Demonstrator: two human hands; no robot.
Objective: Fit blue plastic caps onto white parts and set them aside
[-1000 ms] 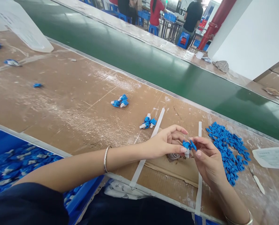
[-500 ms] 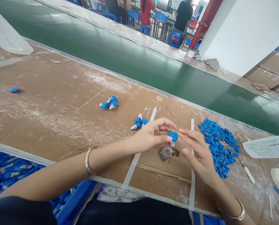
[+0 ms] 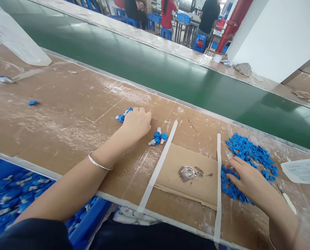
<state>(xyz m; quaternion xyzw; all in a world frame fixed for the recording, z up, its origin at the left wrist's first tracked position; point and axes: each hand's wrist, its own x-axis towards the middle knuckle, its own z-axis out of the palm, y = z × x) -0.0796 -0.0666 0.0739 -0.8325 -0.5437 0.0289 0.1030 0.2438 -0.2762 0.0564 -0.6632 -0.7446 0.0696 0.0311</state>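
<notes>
My left hand [image 3: 137,121] is over a small cluster of blue-and-white pieces [image 3: 120,117], back up and fingers curled under; what they close on is hidden. Closer to me sits another cluster of blue-and-white pieces [image 3: 158,137]. At the left edge of a pile of small blue petal-like pieces [image 3: 253,149], my right hand [image 3: 242,173] has its thumb and forefinger closed around a blue piece. A small clear dish [image 3: 188,172], with wet marks beside it, rests on a cardboard sheet [image 3: 175,189] between two white tape strips.
A blue bin [image 3: 84,222] full of blue-and-white pieces stands below the table edge. Beyond the table runs a green conveyor belt [image 3: 155,69]. A white-handled blade [image 3: 288,201] and a translucent plastic container [image 3: 303,170] lie right. People work in the background.
My hands have parted from above the dish, where the left held a blue-and-white piece. The left went left to the farther cluster, the right to the blue pile. The view shifted slightly.
</notes>
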